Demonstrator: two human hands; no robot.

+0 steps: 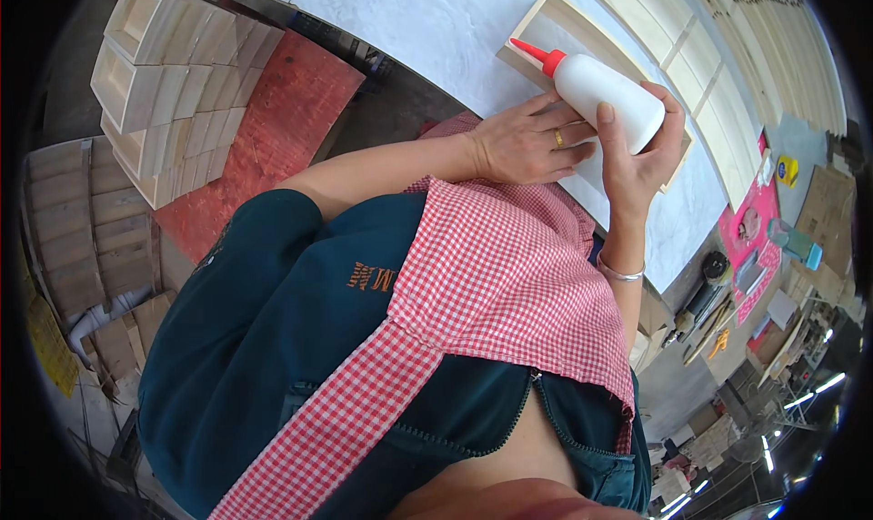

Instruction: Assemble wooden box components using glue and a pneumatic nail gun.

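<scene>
- White squeeze bottle tilted above wooden frame, by near edge of tabletop, red nozzle toward frame's left end
- Hands: right hand gripping bottle; left hand loosely spread by frame's near side, contact can't tell
- Done, seemingly: frame sides form a rectangle; boxes stacked on red board off tabletop's near edge, leftward
- Left, seemingly: this frame, looks unfinished; anything dispensed, can't tell

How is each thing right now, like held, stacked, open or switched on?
Bottle: held, tilted, nozzle attached
Right hand: gripping the bottle
Left hand: fingers extended, palm hidden
Frame: lying on the table
Boxes: stacked
Jacket: partly unzipped
Lights: on
</scene>
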